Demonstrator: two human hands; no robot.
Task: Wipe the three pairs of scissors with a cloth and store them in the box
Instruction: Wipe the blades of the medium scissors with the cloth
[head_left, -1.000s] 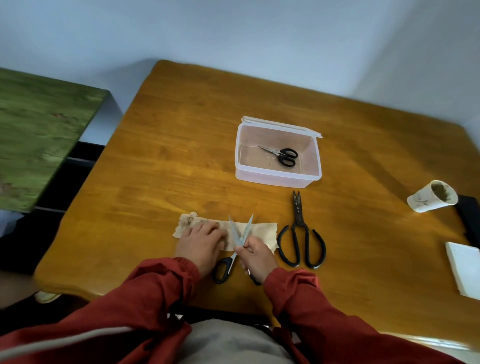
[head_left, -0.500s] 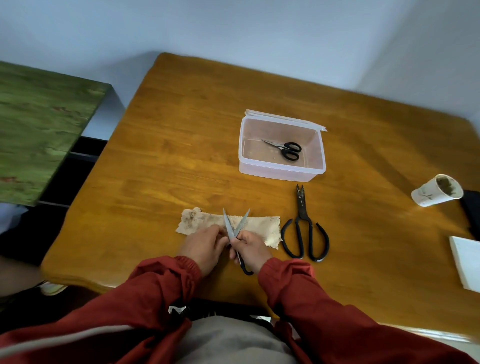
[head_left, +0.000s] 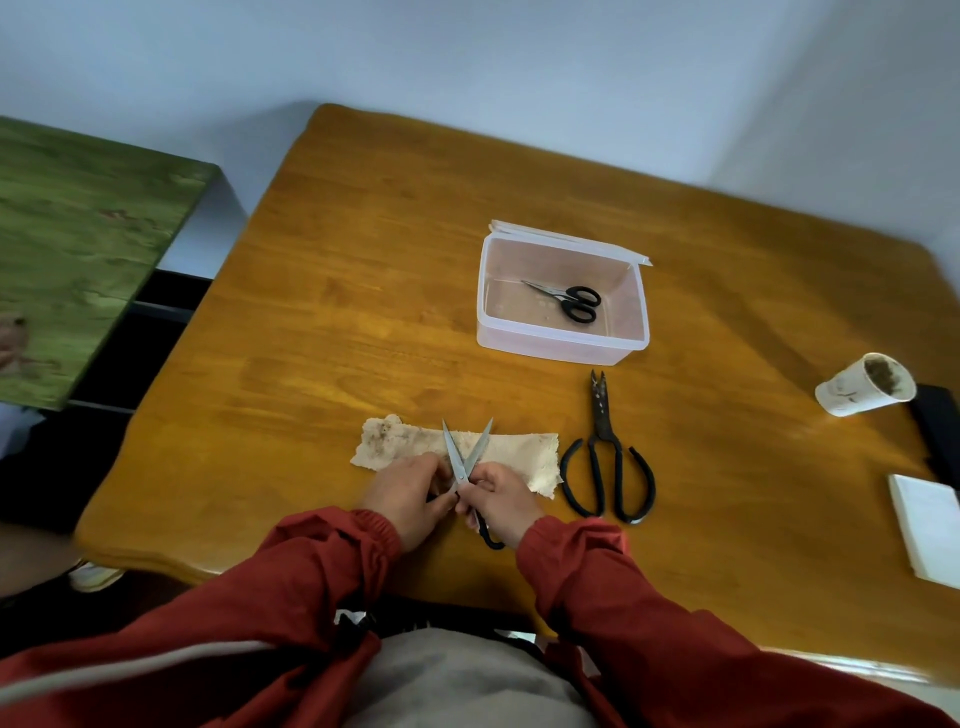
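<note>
Scissors (head_left: 464, 458) spread open over cloth (head_left: 519, 451), right hand (head_left: 501, 503) gripping handle; left hand (head_left: 410, 493) pinching them

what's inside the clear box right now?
One small black-handled scissors lies on the floor of the box, blades closed, pointing left. The frosted near wall blurs the strip of floor behind it.

Silver scissors (head_left: 464, 457) splayed over stained cloth (head_left: 405, 444); small scissors (head_left: 569, 300) in clear box (head_left: 558, 347); black shears (head_left: 605, 452) alongside
</note>
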